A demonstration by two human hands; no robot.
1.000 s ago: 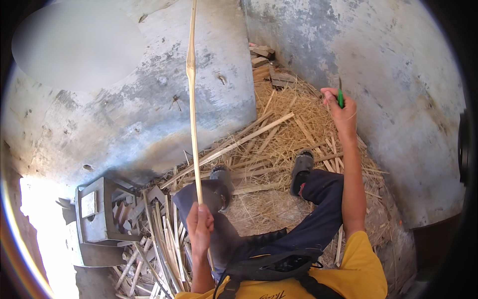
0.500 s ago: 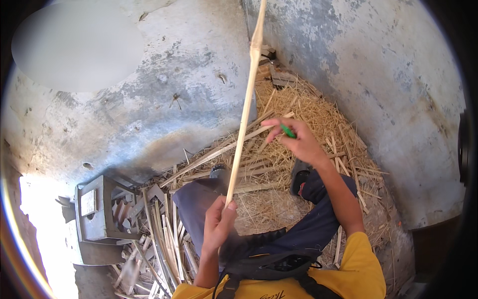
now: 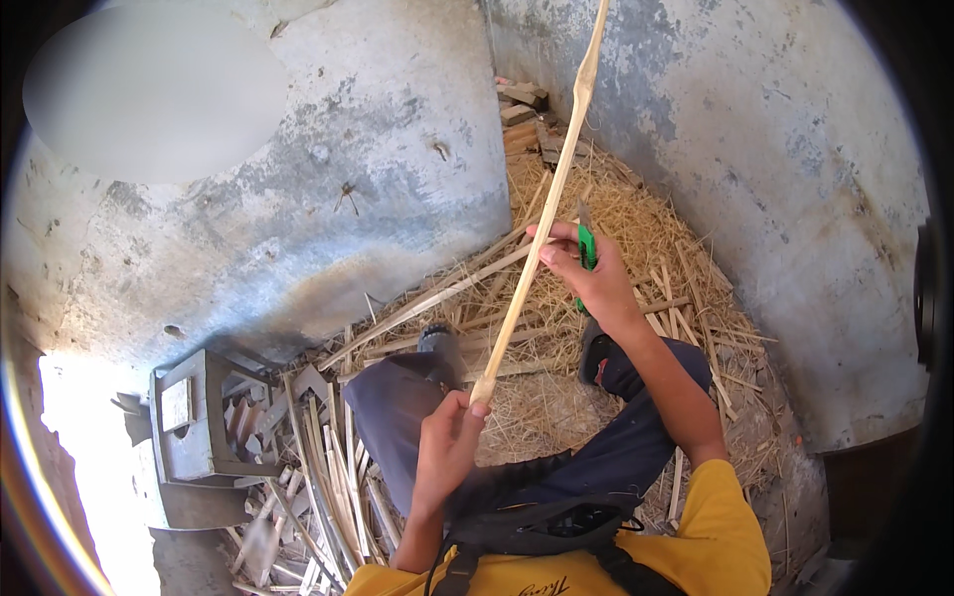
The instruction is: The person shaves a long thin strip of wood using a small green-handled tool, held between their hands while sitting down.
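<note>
— What's nearest?
— The left hand (image 3: pixel 449 437), fingers wrapped round the lower end of a long wooden strip (image 3: pixel 542 219) slanting up toward the wall.
— And further out?
— The right hand (image 3: pixel 594 278), fingers clamped on a green-handled knife (image 3: pixel 586 250), touches the strip above the straw-covered floor (image 3: pixel 636 214).

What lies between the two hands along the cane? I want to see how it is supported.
Only bare cane: the left hand grips its lower end, the right hand with the green knife meets it higher, seen from the head view.
</note>
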